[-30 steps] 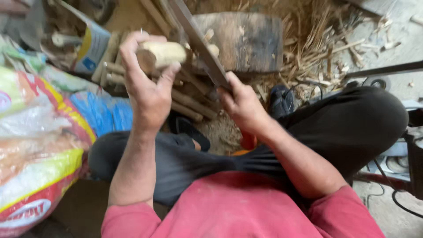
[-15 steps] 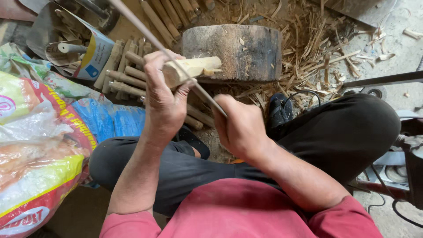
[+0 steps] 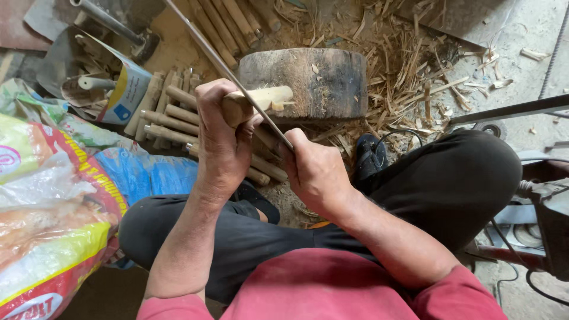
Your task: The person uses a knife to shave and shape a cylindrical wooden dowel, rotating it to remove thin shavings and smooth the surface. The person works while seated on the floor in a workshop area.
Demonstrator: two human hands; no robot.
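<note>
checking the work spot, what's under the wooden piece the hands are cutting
Beneath the pale stick in the left hand lie the round wooden block, a row of cut sticks and shavings. The hands cover the ground directly below; the right hand holds the blade.

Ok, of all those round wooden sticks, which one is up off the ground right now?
The pale round wooden stick gripped in the left hand, with the long knife blade against it. The other sticks lie piled on the ground beside the wooden block.

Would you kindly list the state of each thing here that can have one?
left hand: closed around the wooden stick
wooden stick: held level, bare pale end over the wooden block
right hand: gripping the long blade
long blade: edge against the stick
wooden block: on the ground, chips on top
</note>
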